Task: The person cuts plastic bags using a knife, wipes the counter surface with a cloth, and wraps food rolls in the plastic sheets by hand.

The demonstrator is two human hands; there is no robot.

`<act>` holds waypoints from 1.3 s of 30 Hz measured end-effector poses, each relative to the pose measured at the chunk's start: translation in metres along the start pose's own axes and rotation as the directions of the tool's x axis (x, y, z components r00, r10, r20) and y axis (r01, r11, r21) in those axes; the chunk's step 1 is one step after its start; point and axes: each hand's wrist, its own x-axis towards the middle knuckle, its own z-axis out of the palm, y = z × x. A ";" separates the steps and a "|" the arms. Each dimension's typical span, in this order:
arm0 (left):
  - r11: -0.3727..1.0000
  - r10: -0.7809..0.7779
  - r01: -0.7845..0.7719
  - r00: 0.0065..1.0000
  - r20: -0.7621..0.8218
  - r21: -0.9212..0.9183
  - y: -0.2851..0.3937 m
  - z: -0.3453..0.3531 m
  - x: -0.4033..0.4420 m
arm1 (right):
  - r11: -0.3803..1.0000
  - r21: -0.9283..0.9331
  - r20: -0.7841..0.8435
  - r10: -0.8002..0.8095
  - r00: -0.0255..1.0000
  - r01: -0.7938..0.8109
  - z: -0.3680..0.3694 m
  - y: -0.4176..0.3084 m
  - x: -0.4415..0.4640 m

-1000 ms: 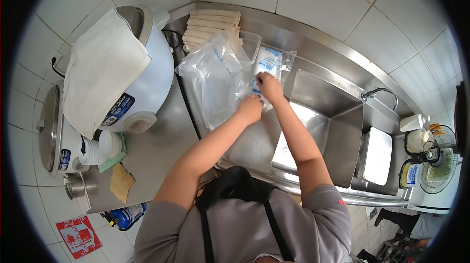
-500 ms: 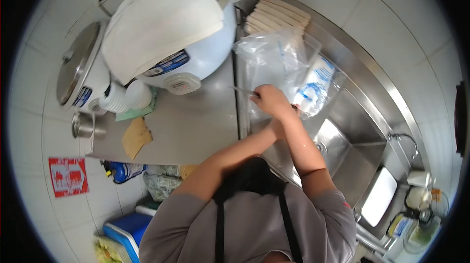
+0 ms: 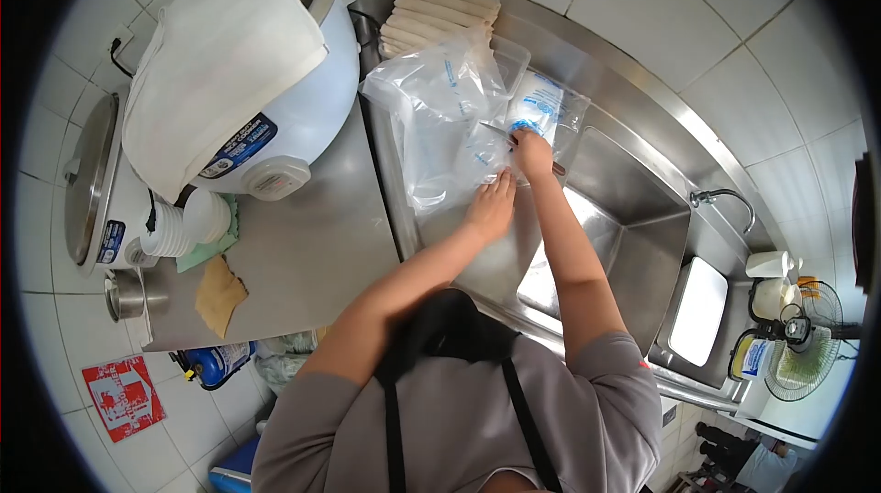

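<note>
My right hand (image 3: 532, 155) is closed around a knife (image 3: 558, 168), its dark handle sticking out on the right side. The blade points up and left, over a clear plastic bag (image 3: 440, 94) with blue print. Beside the knife hand lies a white plastic pack (image 3: 537, 106) with blue lettering, the fingers at its lower end. My left hand (image 3: 492, 207) rests with fingers stretched out at the lower right edge of the clear bag, holding nothing.
Folded cream cloths (image 3: 436, 17) lie behind the bag. A sink basin (image 3: 624, 218) with a tap (image 3: 730, 204) is on the right. On the left counter stand a large rice cooker (image 3: 312, 107) under a white cloth, stacked white bowls (image 3: 165, 231) and a tan cloth (image 3: 220, 296).
My right hand has moved with the knife towards the white pack, and the blade has swung upward. My left hand has come out from under the right wrist. The view has shifted.
</note>
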 end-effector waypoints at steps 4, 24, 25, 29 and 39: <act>0.997 -0.034 0.035 0.999 -0.010 0.062 -0.002 0.006 0.015 | 0.999 -0.002 0.034 -0.032 0.999 0.032 -0.001 0.001 0.009; 0.994 -0.111 0.111 0.993 -0.040 0.004 0.004 0.000 0.018 | 0.972 0.230 0.212 -0.088 0.973 0.038 -0.032 -0.010 0.009; 0.987 -0.155 0.157 0.985 0.074 -0.026 0.003 -0.004 0.025 | 0.927 0.375 0.241 -0.123 0.963 0.025 -0.047 -0.019 0.009; 0.961 -0.266 0.277 0.903 0.338 0.015 0.002 -0.017 0.045 | 0.495 0.855 0.219 -0.073 0.973 -0.155 -0.128 -0.047 0.001; 0.462 0.296 -0.291 0.941 -0.163 -0.838 0.067 -0.288 -0.093 | -0.827 0.560 0.066 0.098 0.993 0.045 -0.154 0.004 -0.029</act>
